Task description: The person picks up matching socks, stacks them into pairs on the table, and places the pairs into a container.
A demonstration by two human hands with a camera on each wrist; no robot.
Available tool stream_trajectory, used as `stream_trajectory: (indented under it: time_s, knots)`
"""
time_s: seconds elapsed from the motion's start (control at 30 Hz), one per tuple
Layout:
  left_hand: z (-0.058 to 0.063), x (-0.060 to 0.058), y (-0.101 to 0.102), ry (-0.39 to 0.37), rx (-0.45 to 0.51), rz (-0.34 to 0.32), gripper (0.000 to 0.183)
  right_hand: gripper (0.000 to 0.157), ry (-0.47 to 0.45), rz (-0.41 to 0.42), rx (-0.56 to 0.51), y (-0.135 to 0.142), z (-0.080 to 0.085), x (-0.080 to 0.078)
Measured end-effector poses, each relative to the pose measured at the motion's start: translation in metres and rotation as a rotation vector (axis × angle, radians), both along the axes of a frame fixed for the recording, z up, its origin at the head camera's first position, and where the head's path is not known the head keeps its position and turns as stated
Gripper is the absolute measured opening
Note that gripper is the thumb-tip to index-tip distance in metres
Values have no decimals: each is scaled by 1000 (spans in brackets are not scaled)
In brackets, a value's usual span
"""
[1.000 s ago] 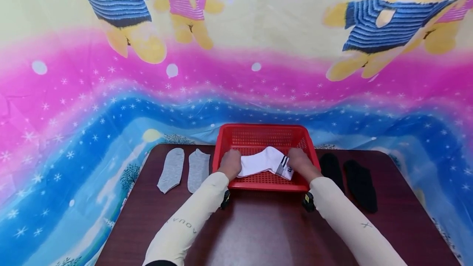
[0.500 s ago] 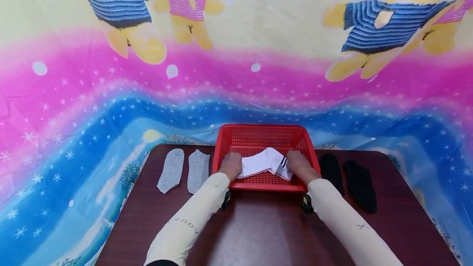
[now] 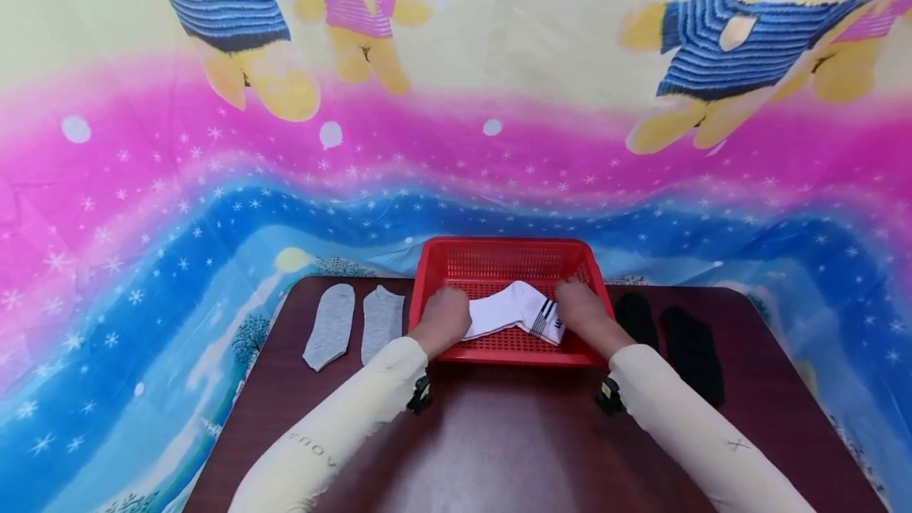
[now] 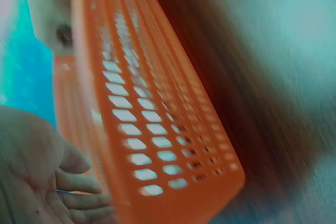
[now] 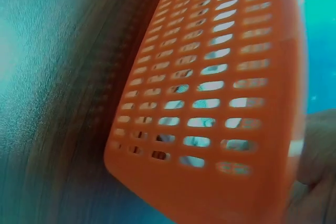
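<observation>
A white sock [image 3: 509, 311] with black stripes near its cuff lies stretched across the inside of the red plastic basket [image 3: 513, 356]. Over the basket's left side is my left hand [image 3: 445, 319], near the sock's toe end. In the left wrist view the left hand [image 4: 31, 166] shows its palm, with loosely extended fingers; their tips pass behind the basket wall. My right hand [image 3: 583, 311] reaches in from the right beside the striped cuff. Only a sliver of the right hand [image 5: 317, 166] shows past the rim in the right wrist view, so its fingertips are hidden.
Left of the basket, two grey socks [image 3: 330, 327] lie side by side on the dark wooden table [image 3: 499, 442]. Two black socks [image 3: 691, 355] lie to its right. Behind the table hangs a patterned cloth [image 3: 456, 157] with bears and snowflakes.
Both forearms have swung outward, with the elbows farther apart. The left hand has shifted slightly right. The sock and basket stay nearly in place.
</observation>
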State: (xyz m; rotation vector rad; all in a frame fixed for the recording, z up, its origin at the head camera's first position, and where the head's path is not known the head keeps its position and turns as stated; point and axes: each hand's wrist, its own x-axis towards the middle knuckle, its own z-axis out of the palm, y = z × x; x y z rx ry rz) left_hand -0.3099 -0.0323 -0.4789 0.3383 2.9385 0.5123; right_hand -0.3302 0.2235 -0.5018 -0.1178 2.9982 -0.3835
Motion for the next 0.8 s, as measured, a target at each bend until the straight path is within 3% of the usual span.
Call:
stream_trajectory:
  time_s: [0.13,0.23,0.33,0.4,0.63,0.8]
  knots:
    - [18,24,-3,166,-84,-93,18,24,106,72,-44,9,22,17]
    - [25,45,-14,266,-86,-148,28,21,196,117,-101,25,38,29]
    - [26,68,-32,320,-42,-178,35,20,272,129,-151,45,46,43]
    - [21,82,-45,340,-18,-184,39,19,298,122,-172,61,47,54]
    - [-14,105,-72,431,-46,-223,41,21,265,111,-103,121,20,98]
    - [-23,110,-75,488,-148,-259,39,33,219,119,-45,141,-14,117]
